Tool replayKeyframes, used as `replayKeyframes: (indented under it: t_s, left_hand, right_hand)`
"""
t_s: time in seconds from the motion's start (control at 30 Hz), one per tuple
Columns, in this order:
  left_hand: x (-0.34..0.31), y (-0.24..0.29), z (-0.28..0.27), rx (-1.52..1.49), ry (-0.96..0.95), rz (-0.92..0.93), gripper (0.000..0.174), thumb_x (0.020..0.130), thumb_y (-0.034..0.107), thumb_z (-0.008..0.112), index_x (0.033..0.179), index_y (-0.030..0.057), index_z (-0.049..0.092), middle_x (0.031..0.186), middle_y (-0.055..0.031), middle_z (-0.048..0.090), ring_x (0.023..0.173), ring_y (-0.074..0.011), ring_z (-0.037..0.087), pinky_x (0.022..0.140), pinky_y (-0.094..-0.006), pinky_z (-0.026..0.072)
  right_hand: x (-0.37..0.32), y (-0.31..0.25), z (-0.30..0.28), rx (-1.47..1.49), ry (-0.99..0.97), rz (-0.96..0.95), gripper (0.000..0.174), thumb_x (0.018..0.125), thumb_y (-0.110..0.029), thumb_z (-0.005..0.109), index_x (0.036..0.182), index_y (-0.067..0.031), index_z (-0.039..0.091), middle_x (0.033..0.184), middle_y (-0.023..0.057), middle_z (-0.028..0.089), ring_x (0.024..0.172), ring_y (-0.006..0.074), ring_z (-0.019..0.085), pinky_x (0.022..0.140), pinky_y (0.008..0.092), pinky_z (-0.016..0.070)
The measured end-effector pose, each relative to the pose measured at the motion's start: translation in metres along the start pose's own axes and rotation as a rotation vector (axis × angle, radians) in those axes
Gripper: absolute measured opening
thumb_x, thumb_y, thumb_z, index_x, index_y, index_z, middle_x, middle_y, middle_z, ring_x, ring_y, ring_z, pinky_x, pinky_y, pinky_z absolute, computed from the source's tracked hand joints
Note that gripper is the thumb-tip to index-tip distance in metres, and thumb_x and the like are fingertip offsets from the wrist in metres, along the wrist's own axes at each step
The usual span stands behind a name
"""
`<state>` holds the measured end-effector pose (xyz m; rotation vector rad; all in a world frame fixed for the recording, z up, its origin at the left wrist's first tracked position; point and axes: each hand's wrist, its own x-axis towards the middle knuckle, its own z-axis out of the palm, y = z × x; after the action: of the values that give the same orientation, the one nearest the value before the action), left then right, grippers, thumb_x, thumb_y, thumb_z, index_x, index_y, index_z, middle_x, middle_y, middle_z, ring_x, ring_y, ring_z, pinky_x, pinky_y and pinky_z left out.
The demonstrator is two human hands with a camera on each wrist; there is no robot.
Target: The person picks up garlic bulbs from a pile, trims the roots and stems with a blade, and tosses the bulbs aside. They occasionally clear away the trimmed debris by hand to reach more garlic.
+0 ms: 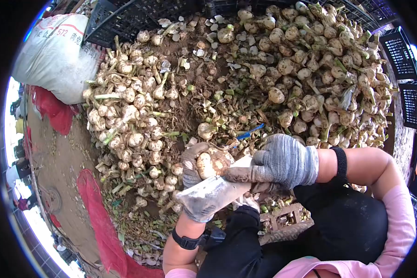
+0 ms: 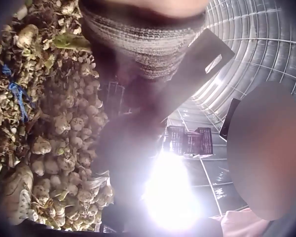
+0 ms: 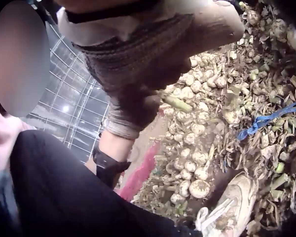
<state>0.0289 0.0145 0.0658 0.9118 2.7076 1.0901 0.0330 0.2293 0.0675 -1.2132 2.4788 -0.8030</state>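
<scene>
A wide heap of soil-stained, cream-white round bulbs spreads beyond and right of my broad, pale metal cleaver. My right hand, in a grey striped knit glove, grips the cleaver; my left hand, gloved too, holds one round, cream-and-brown bulb just beyond it. If clinging soil lets the bulb turn, the cleaver's edge could skid into my left fingers.

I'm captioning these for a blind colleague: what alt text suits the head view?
A grey-knit-gloved left hand holds a pale, rounded garlic bulb, while a matching gloved right hand grips a broad, flat metal blade close to it. Soil-stained, stemmed garlic lies in a left heap and a right heap.
</scene>
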Motion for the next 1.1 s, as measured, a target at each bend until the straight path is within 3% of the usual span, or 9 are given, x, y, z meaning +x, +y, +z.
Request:
replayKeyframes:
  t_s: [0.1,0.23,0.47,0.5,0.63,0.73,0.83,0.93,1.1]
  left_hand:
    - [-0.016,-0.017,0.012,0.135,0.042,0.014,0.086,0.065,0.049,0.076,0.127,0.0071,0.034,0.105,-0.0096,0.054,0.090,-0.0238,0.056,0.086,-0.0400,0.0444]
    - [-0.024,-0.018,0.009,-0.512,0.190,-0.272,0.058,0.076,0.033,0.074,0.119,0.0123,0.041,0.113,-0.0093,0.051,0.089,-0.0183,0.056,0.077,-0.0337,0.0514]
    - [-0.009,-0.041,0.000,-0.108,-0.076,0.237,0.036,0.069,0.029,0.078,0.084,0.0080,0.053,0.082,-0.0059,0.055,0.075,-0.0225,0.056,0.070,-0.0375,0.0483]
    - [-0.015,-0.033,-0.002,-0.352,-0.164,-0.055,0.030,0.073,0.028,0.076,0.071,0.0093,0.053,0.070,-0.0051,0.054,0.068,-0.0233,0.054,0.069,-0.0346,0.0467]
    - [-0.020,-0.032,-0.007,-0.284,-0.483,-0.100,0.039,0.072,0.047,0.071,0.080,0.0095,0.063,0.081,-0.0046,0.060,0.076,-0.0265,0.057,0.074,-0.0381,0.0453]
    - [0.000,-0.009,-0.012,-0.248,-0.277,0.054,0.032,0.074,0.040,0.071,0.072,0.0099,0.060,0.068,-0.0030,0.056,0.062,-0.0239,0.053,0.068,-0.0376,0.0452]
    - [-0.023,-0.018,-0.029,-0.122,-0.083,0.015,0.029,0.081,0.034,0.064,0.073,0.0079,0.055,0.059,-0.0018,0.052,0.052,-0.0181,0.051,0.064,-0.0360,0.0473]
    - [-0.044,-0.065,-0.035,-0.745,0.454,-0.730,0.038,0.094,0.040,0.051,0.095,0.0022,0.057,0.076,-0.0066,0.061,0.071,-0.0184,0.065,0.070,-0.0343,0.0554]
    - [0.035,0.011,0.003,-1.306,0.312,-0.172,0.029,0.086,0.024,0.065,0.107,0.0048,0.057,0.107,-0.0083,0.061,0.101,-0.0235,0.061,0.086,-0.0377,0.0522]
  right_hand:
    - [-0.010,0.010,0.006,0.025,0.097,0.012,0.061,0.087,-0.035,0.055,0.143,-0.0260,0.032,0.064,0.0084,0.056,0.050,0.0247,0.059,0.043,0.0363,0.0452]
    - [-0.044,0.060,0.006,-0.010,0.328,0.586,0.047,0.092,-0.029,0.053,0.136,-0.0133,0.042,0.079,0.0134,0.063,0.071,0.0261,0.067,0.058,0.0350,0.0523]
    - [-0.043,0.037,-0.009,0.677,0.046,0.454,0.057,0.096,-0.039,0.045,0.141,-0.0064,0.035,0.100,0.0185,0.063,0.090,0.0284,0.063,0.080,0.0352,0.0475]
    - [-0.040,0.034,-0.012,0.771,-0.022,0.469,0.059,0.095,-0.041,0.045,0.141,-0.0048,0.035,0.101,0.0175,0.064,0.090,0.0272,0.063,0.082,0.0342,0.0468]
    - [-0.024,0.017,-0.019,0.935,-0.055,0.329,0.056,0.096,-0.037,0.048,0.138,-0.0025,0.038,0.129,0.0185,0.053,0.122,0.0265,0.049,0.099,0.0331,0.0385]
    - [-0.014,0.013,-0.014,0.927,-0.054,0.205,0.053,0.096,-0.032,0.048,0.138,-0.0015,0.038,0.135,0.0194,0.048,0.127,0.0252,0.044,0.104,0.0325,0.0349]
    - [-0.033,0.051,0.014,0.843,-0.037,0.704,0.050,0.096,-0.029,0.049,0.139,-0.0062,0.039,0.109,0.0149,0.064,0.093,0.0220,0.062,0.084,0.0329,0.0476]
    - [-0.068,0.052,0.016,0.823,-0.157,1.046,0.053,0.094,-0.037,0.050,0.141,-0.0163,0.038,0.072,0.0032,0.057,0.062,0.0102,0.053,0.058,0.0257,0.0450]
    - [-0.054,0.027,0.030,1.169,-0.062,1.007,0.056,0.095,-0.042,0.049,0.142,-0.0158,0.037,0.063,-0.0029,0.044,0.053,0.0081,0.042,0.047,0.0243,0.0358]
